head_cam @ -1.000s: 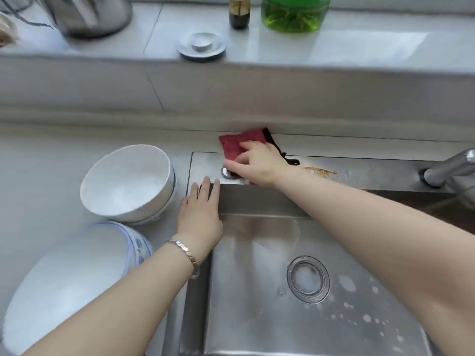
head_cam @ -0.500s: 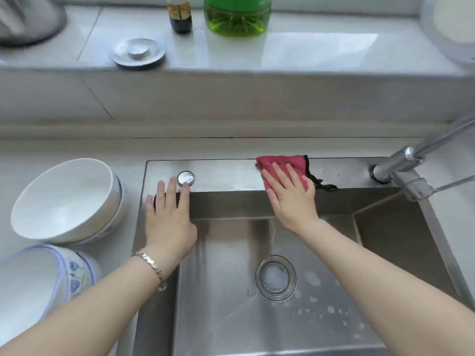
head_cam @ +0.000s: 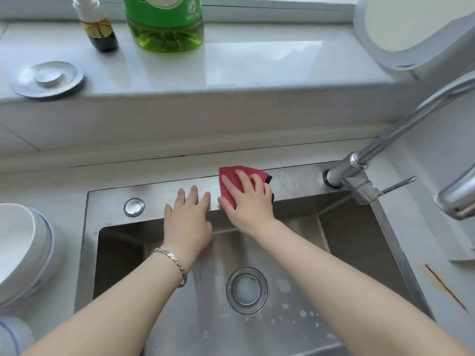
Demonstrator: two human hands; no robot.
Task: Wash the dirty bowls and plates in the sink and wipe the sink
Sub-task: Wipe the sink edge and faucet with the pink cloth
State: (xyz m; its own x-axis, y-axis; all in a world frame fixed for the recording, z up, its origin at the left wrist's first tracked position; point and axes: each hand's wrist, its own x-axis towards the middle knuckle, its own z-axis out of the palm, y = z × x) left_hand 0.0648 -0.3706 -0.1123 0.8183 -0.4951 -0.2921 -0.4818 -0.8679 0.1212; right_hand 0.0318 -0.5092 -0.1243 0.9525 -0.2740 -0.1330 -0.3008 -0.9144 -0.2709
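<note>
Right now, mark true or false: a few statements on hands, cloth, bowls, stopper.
1. The right hand presses the red cloth on the back rim of the sink. True.
2. The left hand is curled into a fist. False: it lies flat on the rim, fingers straight.
3. The white bowls sit inside the basin. False: they stand on the counter left of the sink.
4. The metal stopper lies on the window ledge. True.

Bright daylight glares off the sill; edges bend and blur.
</note>
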